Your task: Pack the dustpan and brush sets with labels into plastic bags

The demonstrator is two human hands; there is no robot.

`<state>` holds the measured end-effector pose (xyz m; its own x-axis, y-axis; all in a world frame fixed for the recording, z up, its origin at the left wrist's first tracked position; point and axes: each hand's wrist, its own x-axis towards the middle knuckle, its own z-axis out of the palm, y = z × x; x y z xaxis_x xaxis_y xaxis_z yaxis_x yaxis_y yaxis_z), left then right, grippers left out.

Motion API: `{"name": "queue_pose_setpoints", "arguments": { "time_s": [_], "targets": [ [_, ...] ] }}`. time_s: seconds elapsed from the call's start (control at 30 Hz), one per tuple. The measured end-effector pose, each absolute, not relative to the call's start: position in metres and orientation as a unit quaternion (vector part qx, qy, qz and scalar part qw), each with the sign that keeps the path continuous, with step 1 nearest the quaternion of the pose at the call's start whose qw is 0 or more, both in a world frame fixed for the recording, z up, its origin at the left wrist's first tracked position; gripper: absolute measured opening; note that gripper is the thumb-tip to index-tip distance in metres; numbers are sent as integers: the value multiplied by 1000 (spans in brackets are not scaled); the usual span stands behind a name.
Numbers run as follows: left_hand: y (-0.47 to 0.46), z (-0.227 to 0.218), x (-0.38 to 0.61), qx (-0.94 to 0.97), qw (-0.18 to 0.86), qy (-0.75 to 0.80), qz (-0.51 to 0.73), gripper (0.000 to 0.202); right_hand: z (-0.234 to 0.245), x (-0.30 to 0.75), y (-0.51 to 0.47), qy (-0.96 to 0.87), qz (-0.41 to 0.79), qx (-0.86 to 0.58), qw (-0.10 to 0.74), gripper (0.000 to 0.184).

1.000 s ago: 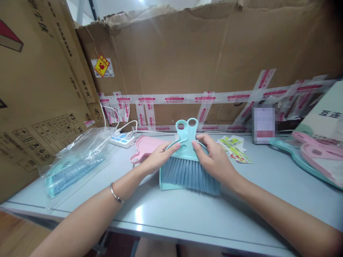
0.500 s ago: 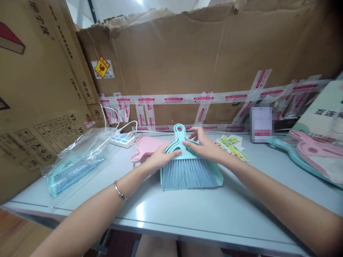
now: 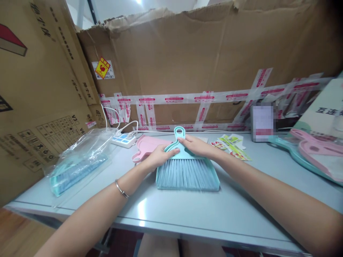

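A small teal brush with blue-grey bristles lies nested in a teal dustpan on the grey table. Their loop handles line up at the far end. My left hand grips the set's left shoulder, fingers curled over it. My right hand lies across the top near the handle, fingers pressing down on the brush. A pink dustpan lies just left of the set, partly behind my left hand.
A clear bag holding another teal brush set lies at the left. A white power strip sits at the back, printed labels right of centre, pink and teal dustpans far right. Cardboard walls enclose the table.
The brush has been pushed into the dustpan, so the two loop handles that stood side by side now overlap. My right hand slid from the bristles up to the handle end.
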<state>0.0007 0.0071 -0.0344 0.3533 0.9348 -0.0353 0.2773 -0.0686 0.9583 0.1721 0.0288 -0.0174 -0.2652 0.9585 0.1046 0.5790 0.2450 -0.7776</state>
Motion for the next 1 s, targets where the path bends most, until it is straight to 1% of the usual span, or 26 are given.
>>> {"name": "queue_pose_setpoints", "arguments": {
  "time_s": [0.1, 0.23, 0.3, 0.4, 0.57, 0.7, 0.77, 0.83, 0.93, 1.0],
  "targets": [
    [7, -32, 1, 656, 489, 469, 331, 43, -17, 171, 30, -725, 321, -529, 302, 29],
    [6, -30, -1, 660, 486, 461, 340, 44, -14, 181, 24, -713, 337, -534, 305, 38],
    [6, -30, -3, 659, 482, 465, 343, 45, -15, 192, 15, -706, 377, -521, 297, 42],
    [7, -30, -5, 651, 477, 480, 344, 44, -23, 207, -1, -667, 478, -494, 289, 43],
    [7, -32, -4, 647, 467, 489, 352, 41, -36, 204, -20, -564, 574, -488, 338, 45],
    [5, -28, -1, 664, 438, 495, 349, 42, -35, 195, -22, -524, 578, -502, 373, 38],
    [4, -20, -2, 705, 386, 489, 338, 45, -32, 195, -22, -518, 568, -510, 386, 34],
    [6, -6, -11, 743, 303, 479, 356, 45, -30, 198, -22, -507, 558, -522, 399, 31],
    [13, 18, -50, 730, 111, 523, 426, 43, -26, 204, -22, -491, 541, -542, 415, 28],
    [19, 30, -90, 673, -41, 608, 419, 42, -25, 208, -20, -495, 533, -544, 418, 29]
  ]
}}
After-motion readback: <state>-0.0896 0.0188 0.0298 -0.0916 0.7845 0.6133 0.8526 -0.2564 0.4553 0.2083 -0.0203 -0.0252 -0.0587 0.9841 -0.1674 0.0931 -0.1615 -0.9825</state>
